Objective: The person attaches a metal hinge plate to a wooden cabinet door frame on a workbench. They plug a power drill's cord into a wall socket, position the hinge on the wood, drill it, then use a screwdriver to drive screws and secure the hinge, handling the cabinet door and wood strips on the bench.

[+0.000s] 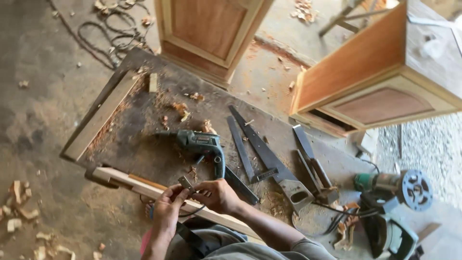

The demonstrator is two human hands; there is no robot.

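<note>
One drill (green), two cabinets.

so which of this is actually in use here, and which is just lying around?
In use:
- left hand and right hand, fingers pinching a small grey metal piece
- green electric drill, just beyond the hands
- pale wooden strip under the hands

Lying about:
- handsaw with grey handle
- flat dark metal square
- green power tool with round disc
- wooden cabinet
- tangled black cable

Dusty concrete floor w/ wood cabinets
</note>
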